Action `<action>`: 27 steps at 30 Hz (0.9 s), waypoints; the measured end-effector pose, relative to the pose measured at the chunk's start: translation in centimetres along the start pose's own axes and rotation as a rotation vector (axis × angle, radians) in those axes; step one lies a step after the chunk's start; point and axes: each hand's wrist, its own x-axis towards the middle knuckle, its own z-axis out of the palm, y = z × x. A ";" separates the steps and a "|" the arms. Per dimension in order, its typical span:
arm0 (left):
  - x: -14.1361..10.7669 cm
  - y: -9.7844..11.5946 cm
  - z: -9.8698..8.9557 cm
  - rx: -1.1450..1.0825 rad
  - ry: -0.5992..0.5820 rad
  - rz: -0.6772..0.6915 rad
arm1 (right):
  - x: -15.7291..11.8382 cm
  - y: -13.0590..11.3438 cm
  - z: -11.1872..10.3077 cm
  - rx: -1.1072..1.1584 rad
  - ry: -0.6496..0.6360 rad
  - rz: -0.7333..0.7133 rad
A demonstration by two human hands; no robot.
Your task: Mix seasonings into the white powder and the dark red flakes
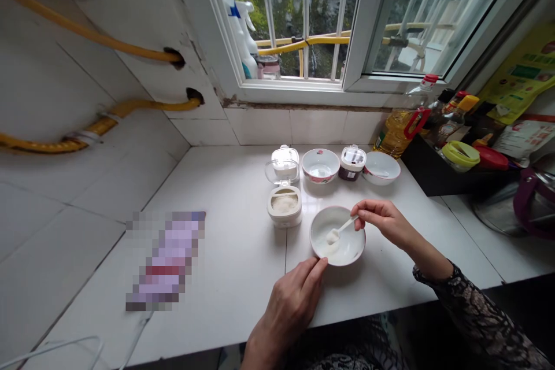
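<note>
A small white spoon is pinched by its handle in my right hand, fingers closed. Its scoop carries a heap of white powder and is over the inside of a white bowl with a pinkish rim. More white grains lie in the bottom of that bowl. My left hand grips the near-left rim of the bowl, fingers together; part of its grip is hidden. Left of the bowl stands a seasoning jar, its clear lid raised, with pale granules inside.
Behind are a closed white jar, a flower-patterned bowl, a dark jar and another bowl. An oil bottle and a black rack of condiments stand right. A blurred purple item with a cable lies left.
</note>
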 end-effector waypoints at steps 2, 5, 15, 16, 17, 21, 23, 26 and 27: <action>0.0 0.0 0.0 0.002 0.004 0.000 | 0.0 0.3 0.0 0.043 0.031 0.018; 0.1 0.0 0.0 0.008 0.004 -0.003 | -0.1 0.5 -0.1 0.082 0.074 0.034; -0.2 -0.1 0.2 0.027 0.014 0.011 | 2.2 -1.2 0.6 0.107 0.225 -0.160; -0.1 -0.1 0.2 0.029 0.017 0.016 | 2.7 -1.7 1.1 0.094 0.235 -0.205; -0.1 -0.1 0.2 0.031 0.019 0.019 | 3.3 -2.2 1.7 0.069 0.242 -0.255; 0.0 -0.1 0.2 0.031 0.023 0.016 | 4.9 -3.3 4.3 -0.251 0.294 -0.536; 0.0 0.0 0.3 0.030 0.024 0.011 | 5.2 -3.1 5.3 -0.529 0.260 -0.744; -0.1 0.0 0.4 0.039 0.040 0.007 | 5.1 -2.7 5.8 -0.825 0.154 -0.949; -0.1 0.0 0.4 0.042 0.041 0.010 | 5.0 -2.6 5.8 -0.855 0.148 -0.978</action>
